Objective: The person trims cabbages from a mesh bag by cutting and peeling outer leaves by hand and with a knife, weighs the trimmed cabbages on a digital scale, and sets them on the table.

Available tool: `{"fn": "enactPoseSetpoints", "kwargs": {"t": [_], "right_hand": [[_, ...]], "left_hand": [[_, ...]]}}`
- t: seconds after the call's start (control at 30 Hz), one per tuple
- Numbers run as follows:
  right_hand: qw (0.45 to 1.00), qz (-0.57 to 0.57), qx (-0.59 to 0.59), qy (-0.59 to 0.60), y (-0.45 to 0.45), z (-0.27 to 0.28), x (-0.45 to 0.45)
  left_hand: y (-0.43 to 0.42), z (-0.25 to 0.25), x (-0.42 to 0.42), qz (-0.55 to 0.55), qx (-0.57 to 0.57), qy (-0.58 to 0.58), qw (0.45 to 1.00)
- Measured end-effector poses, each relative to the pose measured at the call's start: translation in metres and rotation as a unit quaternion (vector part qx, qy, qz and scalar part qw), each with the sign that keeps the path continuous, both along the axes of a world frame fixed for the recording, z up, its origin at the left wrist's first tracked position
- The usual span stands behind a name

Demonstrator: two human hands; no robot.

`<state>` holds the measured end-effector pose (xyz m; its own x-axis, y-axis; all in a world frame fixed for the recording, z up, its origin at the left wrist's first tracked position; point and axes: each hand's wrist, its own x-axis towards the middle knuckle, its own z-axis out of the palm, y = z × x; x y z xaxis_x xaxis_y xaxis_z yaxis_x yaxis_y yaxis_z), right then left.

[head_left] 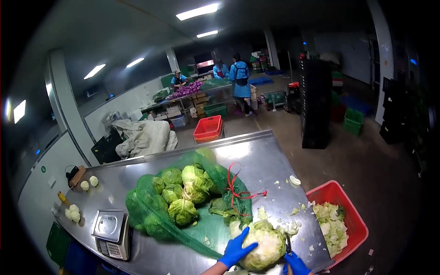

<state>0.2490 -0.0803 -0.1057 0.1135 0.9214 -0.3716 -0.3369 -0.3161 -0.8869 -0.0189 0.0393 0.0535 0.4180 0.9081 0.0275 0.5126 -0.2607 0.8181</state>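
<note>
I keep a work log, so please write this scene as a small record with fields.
left hand: blue-gloved, spread on a pale cabbage
right hand: blue-gloved, beside that cabbage, at a dark tool; grip unclear
mesh bag: green, with more cabbages in it
red tie: on the mesh bag
scale: on the metal table
red crate: beside the table, holding leaf pieces

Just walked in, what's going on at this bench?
Someone in blue gloves is handling a pale green cabbage at the metal table. The left hand rests on it with fingers spread; the right hand is at its other side, by a dark tool, possibly a knife. More cabbages lie in an open green mesh bag. Leaf scraps fill part of the red crate alongside.
</note>
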Motion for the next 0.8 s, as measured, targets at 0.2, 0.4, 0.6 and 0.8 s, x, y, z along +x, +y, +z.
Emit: {"fn": "enactPoseSetpoints", "kwargs": {"t": [0.2,0.4,0.6,0.8], "right_hand": [[0.996,0.044,-0.025,0.071,0.025,0.042,-0.019],[1.000,0.017,-0.007,-0.001,0.048,0.139,-0.015],[0.991,0.065,-0.022,-0.116,0.073,0.120,0.016],[0.835,0.099,0.078,-0.535,0.076,0.151,0.002]], "left_hand": [[-0.009,-0.054,-0.008,0.053,0.048,-0.088,0.994],[0.017,-0.016,0.014,-0.015,0.095,-0.129,0.987],[0.056,-0.030,0.047,-0.025,0.028,0.001,0.999],[0.061,-0.041,0.066,-0.025,0.029,-0.077,0.996]]}}
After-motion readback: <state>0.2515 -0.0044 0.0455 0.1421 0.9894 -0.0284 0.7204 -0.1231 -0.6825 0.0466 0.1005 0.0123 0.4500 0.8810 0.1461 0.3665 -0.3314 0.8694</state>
